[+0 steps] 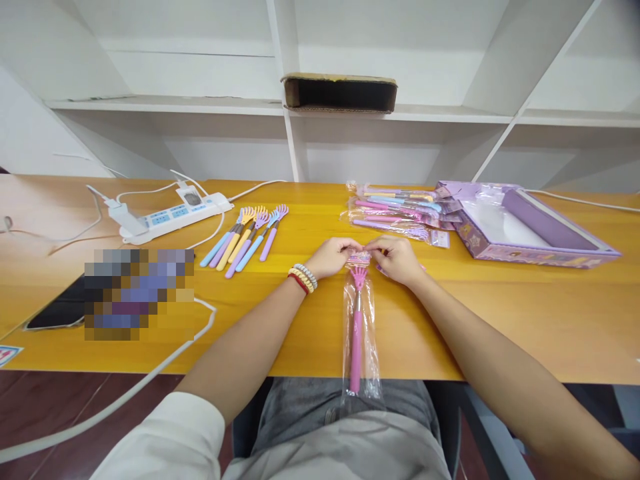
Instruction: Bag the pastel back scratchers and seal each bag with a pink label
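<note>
A pink back scratcher [357, 340] with a hand-shaped head lies in a clear plastic bag [371, 333], its handle end reaching past the table's front edge. At the bag's top, my left hand [333, 258] pinches the left corner, with several bracelets on that wrist. Across from it, my right hand [397, 259] pinches the right corner, fingertips almost meeting the left ones. Something pink shows partly under my right hand. Loose back scratchers [245, 243] in yellow, blue and purple lie in a group to the left.
Several bagged back scratchers [400, 212] are piled at the back right, against an open purple box [545, 255]. A white power strip [177, 217] with cables sits at the left, near a dark device [57, 300]. White shelves hold a cardboard box [340, 95].
</note>
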`<state>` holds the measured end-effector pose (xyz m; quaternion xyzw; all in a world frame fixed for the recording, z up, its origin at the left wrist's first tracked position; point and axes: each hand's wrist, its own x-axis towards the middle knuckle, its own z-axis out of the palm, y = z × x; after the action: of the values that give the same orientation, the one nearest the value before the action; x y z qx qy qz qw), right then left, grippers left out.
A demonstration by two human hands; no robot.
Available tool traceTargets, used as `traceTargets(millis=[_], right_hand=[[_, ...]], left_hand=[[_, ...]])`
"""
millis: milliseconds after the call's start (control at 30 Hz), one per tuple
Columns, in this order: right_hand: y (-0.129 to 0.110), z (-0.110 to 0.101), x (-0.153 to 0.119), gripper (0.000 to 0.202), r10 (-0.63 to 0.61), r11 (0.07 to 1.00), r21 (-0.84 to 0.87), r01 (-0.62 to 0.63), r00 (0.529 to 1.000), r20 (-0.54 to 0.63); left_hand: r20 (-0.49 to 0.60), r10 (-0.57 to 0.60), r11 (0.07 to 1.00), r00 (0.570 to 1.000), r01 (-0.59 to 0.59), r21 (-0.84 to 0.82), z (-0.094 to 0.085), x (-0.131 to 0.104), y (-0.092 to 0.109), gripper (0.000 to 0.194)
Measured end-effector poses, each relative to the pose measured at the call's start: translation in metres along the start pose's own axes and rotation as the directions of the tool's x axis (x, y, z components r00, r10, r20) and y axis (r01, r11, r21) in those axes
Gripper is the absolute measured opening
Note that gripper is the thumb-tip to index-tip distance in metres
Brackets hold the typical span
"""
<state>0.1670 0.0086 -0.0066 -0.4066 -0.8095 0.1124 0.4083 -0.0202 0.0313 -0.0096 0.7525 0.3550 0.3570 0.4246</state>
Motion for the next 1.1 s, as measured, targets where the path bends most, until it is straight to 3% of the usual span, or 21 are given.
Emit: traceTargets(millis=[167,367,600,733,933,1100], right_hand=[[0.001,-0.001,0.000,0.030,0.013,1.000,-0.007,-0.013,1.000,0.019],[0.001,-0.001,-0.001,0.028,0.002,1.000,-0.002,-0.002,0.999,0.036],[-0.003,0.001,-0.004,0.037,0.126,0.992,0.001,-0.126,0.992,0.028],[-0.005,0.003,-0.004,0.026,0.158,0.987,-0.033,-0.155,0.980,0.125],[-0.005,0.001,-0.003,0.023,0.178,0.984,-0.015,-0.177,0.974,0.140],[-0.009,0.002,-0.002,0.019,0.185,0.983,-0.037,-0.182,0.972,0.142]], left_hand=[[0.041,0.000,1.000,0.999,-0.001,0.031,-0.002,-0.002,0.003,0.031],[0.006,0.005,0.995,1.000,-0.005,0.098,0.000,-0.003,0.002,0.027],[-0.041,0.025,0.985,0.999,-0.017,0.172,0.003,-0.005,0.004,0.022],[-0.017,0.074,0.965,0.997,-0.067,0.254,0.005,-0.007,0.008,0.026],[0.015,0.108,0.950,0.994,-0.107,0.295,0.004,-0.006,0.007,0.032],[-0.017,0.147,0.929,0.989,-0.132,0.346,0.006,-0.006,0.012,0.027]])
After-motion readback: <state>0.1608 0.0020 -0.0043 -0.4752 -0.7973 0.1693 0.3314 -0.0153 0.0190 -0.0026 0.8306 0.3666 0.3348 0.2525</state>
